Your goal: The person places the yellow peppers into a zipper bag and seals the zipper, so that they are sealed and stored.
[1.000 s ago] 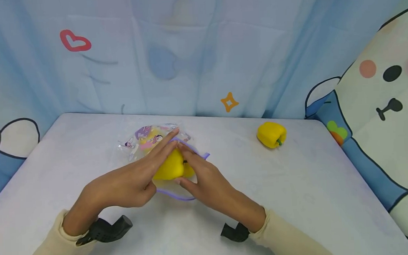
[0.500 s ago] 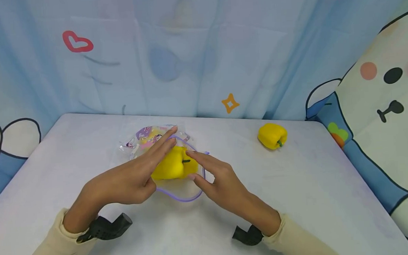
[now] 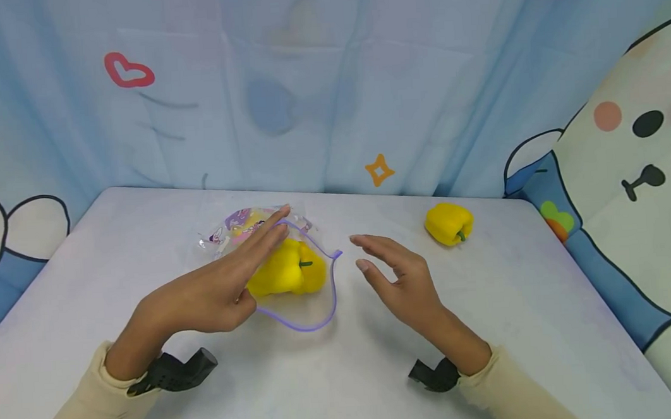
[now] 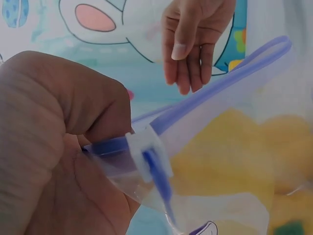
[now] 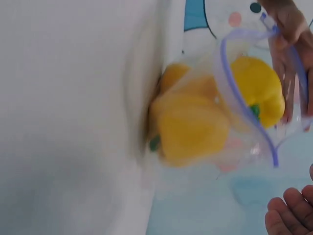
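A clear bag with a purple zip edge (image 3: pixel 333 292) lies at the table's left-centre, its mouth spread open. Yellow bell peppers (image 3: pixel 284 268) show inside it; the right wrist view has several peppers (image 5: pixel 193 129) behind the plastic. My left hand (image 3: pixel 206 298) stays at the bag's left side, and in the left wrist view its curled fingers (image 4: pixel 107 110) pinch the zip edge beside a white slider (image 4: pixel 149 152). To the right of the bag, touching nothing, hangs my right hand (image 3: pixel 410 284), fingers loosely extended and thumb apart. Another yellow pepper (image 3: pixel 449 223) lies on the table farther right.
The white table (image 3: pixel 545 300) ends at a light blue curtain (image 3: pixel 420 91) along the back. A printed bear figure (image 3: pixel 640 155) covers the cloth on the right side. Black wrist cameras sit under both sleeves.
My right hand has drawn back from the bag to the right, letting go of the pepper it was touching at the mouth. That pepper now rests in the bag. My left hand has barely moved.
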Available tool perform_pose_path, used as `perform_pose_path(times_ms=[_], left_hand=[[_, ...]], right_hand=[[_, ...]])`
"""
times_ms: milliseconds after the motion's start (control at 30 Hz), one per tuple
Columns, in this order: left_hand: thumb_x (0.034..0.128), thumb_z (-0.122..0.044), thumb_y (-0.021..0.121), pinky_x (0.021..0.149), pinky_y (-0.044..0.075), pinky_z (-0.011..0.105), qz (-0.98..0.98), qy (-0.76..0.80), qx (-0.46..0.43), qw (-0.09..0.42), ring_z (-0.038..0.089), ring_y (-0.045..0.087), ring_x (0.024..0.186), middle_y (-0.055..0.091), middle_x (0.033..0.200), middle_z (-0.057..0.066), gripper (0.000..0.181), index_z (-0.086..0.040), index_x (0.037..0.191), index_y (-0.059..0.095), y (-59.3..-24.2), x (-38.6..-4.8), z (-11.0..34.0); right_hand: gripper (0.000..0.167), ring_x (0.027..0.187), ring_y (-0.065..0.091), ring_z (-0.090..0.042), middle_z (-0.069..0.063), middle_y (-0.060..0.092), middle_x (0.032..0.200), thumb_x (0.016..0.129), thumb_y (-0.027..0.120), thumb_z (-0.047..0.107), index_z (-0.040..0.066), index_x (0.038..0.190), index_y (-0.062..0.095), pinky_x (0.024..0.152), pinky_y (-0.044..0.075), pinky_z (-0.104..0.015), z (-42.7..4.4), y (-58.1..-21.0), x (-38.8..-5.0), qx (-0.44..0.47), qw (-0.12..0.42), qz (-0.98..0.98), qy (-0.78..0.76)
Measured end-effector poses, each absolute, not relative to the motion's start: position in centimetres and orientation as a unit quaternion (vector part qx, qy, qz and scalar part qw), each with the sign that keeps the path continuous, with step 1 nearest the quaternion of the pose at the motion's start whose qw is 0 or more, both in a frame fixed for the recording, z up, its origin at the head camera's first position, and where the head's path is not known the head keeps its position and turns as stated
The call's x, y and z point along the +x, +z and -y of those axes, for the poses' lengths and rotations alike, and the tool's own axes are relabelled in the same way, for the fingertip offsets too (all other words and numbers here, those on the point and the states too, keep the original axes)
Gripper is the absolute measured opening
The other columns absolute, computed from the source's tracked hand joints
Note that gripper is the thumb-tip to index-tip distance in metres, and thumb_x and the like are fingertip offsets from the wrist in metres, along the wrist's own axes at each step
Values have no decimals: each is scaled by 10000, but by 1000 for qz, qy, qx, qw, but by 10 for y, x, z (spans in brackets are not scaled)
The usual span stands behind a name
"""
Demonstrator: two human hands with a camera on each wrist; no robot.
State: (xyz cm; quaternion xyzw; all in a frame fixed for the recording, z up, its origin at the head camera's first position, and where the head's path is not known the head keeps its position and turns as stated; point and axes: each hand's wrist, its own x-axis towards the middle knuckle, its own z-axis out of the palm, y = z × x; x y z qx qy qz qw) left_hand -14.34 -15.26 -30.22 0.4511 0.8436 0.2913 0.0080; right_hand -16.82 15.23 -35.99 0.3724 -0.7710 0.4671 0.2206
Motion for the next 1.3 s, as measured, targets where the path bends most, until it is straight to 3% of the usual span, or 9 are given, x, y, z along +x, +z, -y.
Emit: perform_pose_path(times_ms=[333,600,700,833,1133,1300], left_hand=[[719,147,456,1164,119,373,-839,294,458,9,221,-29,1475,-98,1623,52,976,-37,1554,-15,-304,-146,153],[715,151,447,1158,146,345,-838,295,459,8,220,-7,1476,-83,1625,50,975,-40,1556,-8,-304,-148,154],[714,153,447,1154,155,340,-837,294,462,6,224,-2,1476,-79,1625,56,976,-40,1555,-8,-304,-148,154],[717,154,450,1151,163,334,-836,294,462,7,222,1,1476,-78,1625,52,973,-37,1555,-7,-304,-148,154],[714,155,454,1150,162,325,-833,296,467,1,232,2,1476,-75,1625,65,973,-29,1553,-2,-305,-149,156],[721,148,457,1148,164,323,-836,295,462,4,222,-3,1476,-80,1625,53,967,-30,1554,1,-304,-148,157]], right_hand=[[363,1149,562,-373,-253,610,1217,849,595,-183,-154,1211,582,953,457,-385,-194,-364,-196,289,245,791,480],[360,1179,562,-275,-148,634,1234,897,662,16,-27,1252,627,984,425,-246,-238,-373,-225,178,284,857,390],[386,1238,524,-287,-152,601,1297,924,655,109,7,1293,607,1021,409,-327,-253,-375,-231,130,284,880,359],[457,1315,451,-302,-157,525,1393,954,621,240,32,1356,557,1042,376,-468,-272,-378,-238,67,257,900,346],[646,1433,249,-289,-143,347,1531,937,631,343,60,1475,410,1113,244,-506,-298,-388,-248,8,196,914,354],[751,1437,187,-370,-193,203,1577,939,629,334,50,1532,265,1102,231,-558,-304,-392,-252,-3,137,924,356]])
